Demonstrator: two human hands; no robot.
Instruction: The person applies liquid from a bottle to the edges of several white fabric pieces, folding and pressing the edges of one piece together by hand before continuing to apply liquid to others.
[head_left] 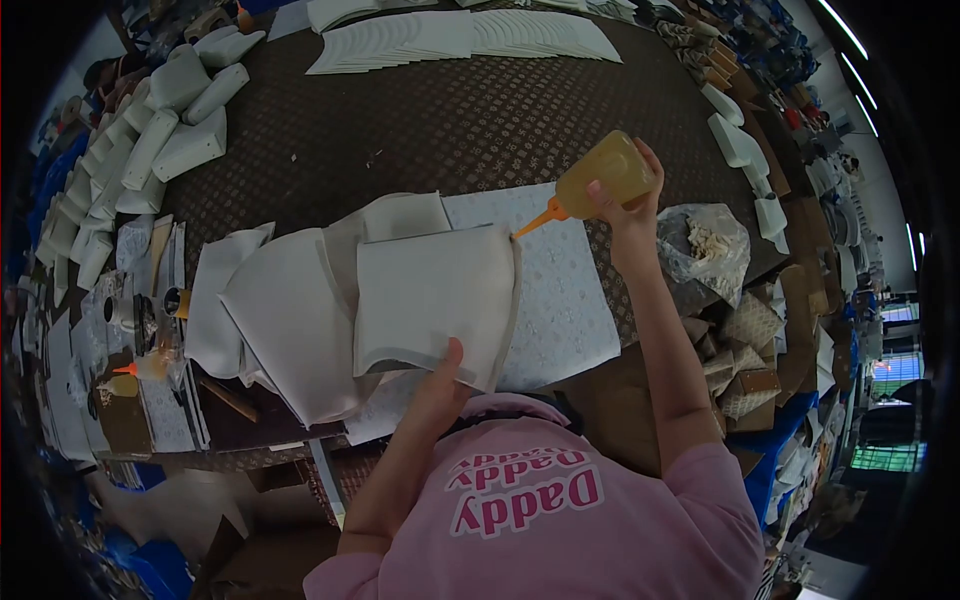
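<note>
My right hand [628,195] is wrapped round a squeeze bottle [603,175] of yellowish liquid with an orange nozzle. The bottle is tilted, and its tip is at the upper right corner of a white sheet-like piece [435,290] with a curved edge. My left hand [442,385] grips the lower edge of that piece, thumb on top and fingers hidden underneath. More white pieces [290,310] lie overlapped to the left, partly under the held one. A pale patterned sheet [565,300] is spread beneath on the table.
White padded parts [150,145] are piled at the left, and fanned white sheets [400,42] lie along the far edge. A plastic bag [705,245] with pale bits sits at the right. Another orange-tipped bottle [150,367] and a stick [228,399] lie at the left.
</note>
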